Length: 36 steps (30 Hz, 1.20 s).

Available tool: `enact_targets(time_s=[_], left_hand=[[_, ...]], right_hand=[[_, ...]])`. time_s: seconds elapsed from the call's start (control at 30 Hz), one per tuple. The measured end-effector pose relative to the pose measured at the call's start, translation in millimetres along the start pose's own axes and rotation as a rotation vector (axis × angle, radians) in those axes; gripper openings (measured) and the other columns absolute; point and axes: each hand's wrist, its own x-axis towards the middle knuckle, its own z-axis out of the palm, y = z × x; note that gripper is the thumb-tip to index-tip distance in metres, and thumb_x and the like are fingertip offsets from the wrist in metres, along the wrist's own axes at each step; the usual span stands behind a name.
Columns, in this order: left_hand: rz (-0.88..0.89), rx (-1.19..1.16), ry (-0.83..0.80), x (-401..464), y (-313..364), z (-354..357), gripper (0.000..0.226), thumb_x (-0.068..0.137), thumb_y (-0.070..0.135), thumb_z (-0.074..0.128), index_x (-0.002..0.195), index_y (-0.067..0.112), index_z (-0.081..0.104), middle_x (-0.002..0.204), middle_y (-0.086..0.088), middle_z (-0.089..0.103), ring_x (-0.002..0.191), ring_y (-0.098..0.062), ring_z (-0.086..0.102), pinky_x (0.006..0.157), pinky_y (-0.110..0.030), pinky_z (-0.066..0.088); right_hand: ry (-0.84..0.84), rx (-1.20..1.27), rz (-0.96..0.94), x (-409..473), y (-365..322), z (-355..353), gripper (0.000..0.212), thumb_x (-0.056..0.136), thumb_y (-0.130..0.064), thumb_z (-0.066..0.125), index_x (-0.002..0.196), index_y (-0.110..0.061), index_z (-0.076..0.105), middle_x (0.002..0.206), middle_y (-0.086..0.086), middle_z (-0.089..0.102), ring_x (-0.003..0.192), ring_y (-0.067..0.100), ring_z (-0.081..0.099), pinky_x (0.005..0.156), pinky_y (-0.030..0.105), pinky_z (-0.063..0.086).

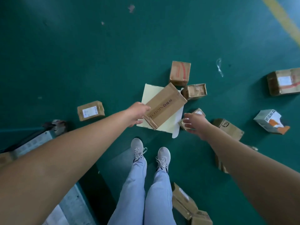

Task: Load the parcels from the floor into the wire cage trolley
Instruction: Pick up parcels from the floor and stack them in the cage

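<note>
Green painted warehouse floor point(81, 54), yellow line point(282, 18) at the 1 o'clock corner; parcels scattered from 9 round to 5 o'clock of the person's shoes point(151, 153). Target item: long brown carton point(165, 105), printed lettering along its top, lying diagonally on a flat pale-yellow parcel point(146, 96) just ahead of the feet at 12 o'clock. Left hand point(138, 113) is on the carton's near end, thumb over the top edge, fingers under or against the end face; contact looks like a partial grip, wrap not closed. Right hand point(194, 123) hovers at 1 o'clock of the shoes, fingers spread and loosely curled, holding nothing; a small taped box point(198, 112) sits just behind it. Judgement: corrugated card, stiff, probably light to moderate; dry and not slippery, though taped seams may be slick. One-ended hold will lever it, so the right hand should take the far end or long side, under the bottom edge. Flat yellow parcel beneath looks thin and flexible; needs both hands at opposite edges. Trolley: grey frame and platform point(32, 143) at 8 o'clock may be it; cannot confirm.
</note>
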Motion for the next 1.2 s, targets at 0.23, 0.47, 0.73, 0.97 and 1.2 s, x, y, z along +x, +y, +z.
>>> enact_targets(time_s=[0.23, 0.47, 0.73, 0.97, 1.2], left_hand=[[-0.129, -0.014, -0.003, 195, -45, 14, 0.056, 0.103, 0.029, 0.058, 0.152, 0.018, 0.032, 0.137, -0.002, 0.045, 0.109, -0.023, 0.054, 0.106, -0.046, 0.05], [-0.313, -0.099, -0.012, 321, -111, 46, 0.062, 0.104, 0.036, 0.057, 0.158, 0.02, 0.03, 0.163, -0.013, 0.031, 0.14, -0.035, 0.045, 0.107, -0.053, 0.048], [-0.4, -0.271, -0.109, 401, -151, 75, 0.027, 0.1, 0.037, 0.06, 0.117, 0.016, 0.061, 0.145, -0.006, 0.053, 0.141, -0.03, 0.045, 0.118, -0.05, 0.031], [-0.354, -0.37, 0.005, 402, -147, 56, 0.049, 0.095, 0.04, 0.064, 0.137, 0.02, 0.047, 0.144, -0.004, 0.052, 0.138, -0.029, 0.046, 0.117, -0.066, 0.017], [-0.331, -0.58, 0.11, 317, -139, -23, 0.055, 0.086, 0.035, 0.074, 0.133, 0.025, 0.049, 0.118, -0.018, 0.07, 0.093, -0.039, 0.073, 0.074, -0.058, 0.058]], right_hand=[[0.114, -0.293, -0.133, 171, -5, 38, 0.038, 0.101, -0.029, 0.058, 0.137, -0.015, 0.056, 0.12, 0.005, 0.063, 0.102, 0.022, 0.061, 0.092, 0.041, 0.054], [0.174, -0.395, -0.195, 301, -2, 59, 0.064, 0.099, -0.028, 0.06, 0.157, -0.026, 0.032, 0.16, 0.005, 0.03, 0.132, 0.03, 0.05, 0.101, 0.04, 0.046], [0.216, -0.389, -0.19, 389, 6, 55, 0.087, 0.097, -0.025, 0.065, 0.163, -0.029, 0.009, 0.166, 0.0, 0.018, 0.142, 0.028, 0.04, 0.108, 0.043, 0.045], [0.219, -0.337, -0.132, 386, 1, 61, 0.071, 0.095, -0.034, 0.068, 0.155, -0.019, 0.035, 0.146, 0.006, 0.045, 0.124, 0.026, 0.053, 0.107, 0.042, 0.049], [0.092, -0.27, -0.216, 276, -23, 87, 0.072, 0.096, -0.031, 0.07, 0.152, -0.022, 0.026, 0.14, 0.005, 0.047, 0.113, 0.022, 0.049, 0.102, 0.043, 0.044]])
